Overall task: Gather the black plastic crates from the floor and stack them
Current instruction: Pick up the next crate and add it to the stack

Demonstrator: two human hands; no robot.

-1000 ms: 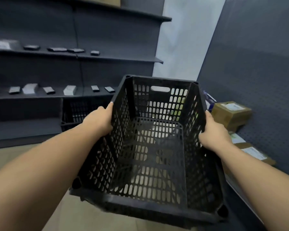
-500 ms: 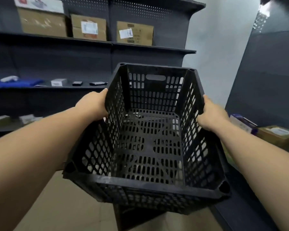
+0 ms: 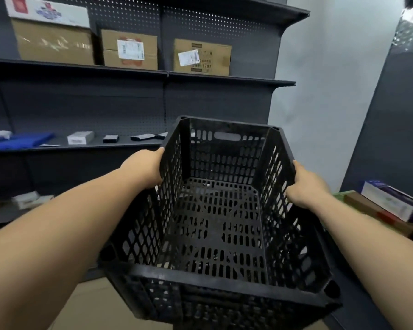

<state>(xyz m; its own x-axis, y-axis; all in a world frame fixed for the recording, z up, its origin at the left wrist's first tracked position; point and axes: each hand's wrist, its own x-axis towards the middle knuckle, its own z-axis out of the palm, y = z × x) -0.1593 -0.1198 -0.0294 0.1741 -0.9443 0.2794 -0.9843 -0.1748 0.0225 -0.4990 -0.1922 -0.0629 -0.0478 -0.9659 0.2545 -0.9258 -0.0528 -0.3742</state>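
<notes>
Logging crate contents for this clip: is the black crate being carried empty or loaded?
Empty. The crate's slotted bottom is bare across its whole inside, and the left hand and right hand grip its side walls.

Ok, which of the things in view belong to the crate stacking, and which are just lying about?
Belongs to the job:
- black crate, empty, held up
- left hand gripping its left wall
- right hand gripping its right wall

Just lying about:
- cardboard boxes on the upper shelf
- blue cloth
- small white box
- boxes at right

The black perforated plastic crate [image 3: 215, 222] looks matt and scuffed; above it, brown cardboard boxes [image 3: 129, 49] carry glossy tape.
</notes>
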